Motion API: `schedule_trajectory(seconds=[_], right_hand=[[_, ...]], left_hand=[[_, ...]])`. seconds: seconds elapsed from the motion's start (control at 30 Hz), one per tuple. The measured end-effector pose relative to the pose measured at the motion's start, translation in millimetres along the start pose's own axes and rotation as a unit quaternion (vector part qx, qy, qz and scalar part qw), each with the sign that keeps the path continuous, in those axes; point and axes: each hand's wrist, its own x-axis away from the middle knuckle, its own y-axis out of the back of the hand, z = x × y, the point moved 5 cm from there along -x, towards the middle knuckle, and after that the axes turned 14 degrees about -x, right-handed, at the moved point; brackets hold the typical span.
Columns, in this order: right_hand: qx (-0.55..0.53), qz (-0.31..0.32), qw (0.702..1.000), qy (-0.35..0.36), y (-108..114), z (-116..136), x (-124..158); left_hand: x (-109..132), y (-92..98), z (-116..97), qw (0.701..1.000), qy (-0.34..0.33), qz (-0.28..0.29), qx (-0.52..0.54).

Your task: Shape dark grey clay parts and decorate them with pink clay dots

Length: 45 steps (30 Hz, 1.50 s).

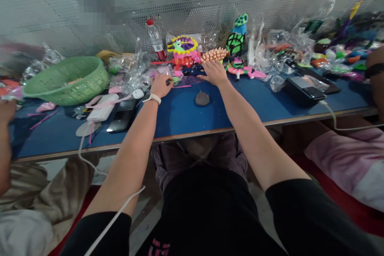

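Note:
My left hand (162,85), with a white watch band on its wrist, has its fingers curled at the edge of the toy pile. A small green piece (175,79) lies by its fingertips; what they pinch, if anything, is hidden. My right hand (215,73) is open, palm down, thumb apart, at the near side of an orange spiky toy (213,55). Between my hands lie a dark blue toy piece (192,71) and clear plastic film. Behind them are a red toy (183,62) and a yellow-and-purple toy (189,44). A grey round lump (202,99) rests on the blue table (180,118).
A green basket (69,84), white power bank (103,108) and dark phone (122,114) are at left. A red-capped bottle (156,39) stands behind. A black box-shaped device (303,91) with a cable lies right. Other people's arms reach in at both sides.

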Motion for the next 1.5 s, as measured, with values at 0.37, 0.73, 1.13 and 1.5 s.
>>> schedule_trajectory(seconds=[0.37, 0.73, 1.13, 1.5], right_hand=[[-0.035, -0.031, 0.997, -0.061, -5, -11, -4], [-0.016, 0.004, 1.0, -0.001, -5, 12, -15], [-0.069, 0.026, 0.997, 0.024, 14, 28, -5], [-0.268, 0.186, 0.945, 0.017, 11, 22, 36]], left_hand=[[16, 30.1, -13, 0.997, 0.027, -0.049, -0.057], [17, 33.7, 7, 0.987, 0.076, -0.006, -0.145], [21, 32.2, -85, 0.984, -0.155, 0.022, -0.091], [30, 40.9, -103, 0.977, -0.204, 0.008, -0.067]])
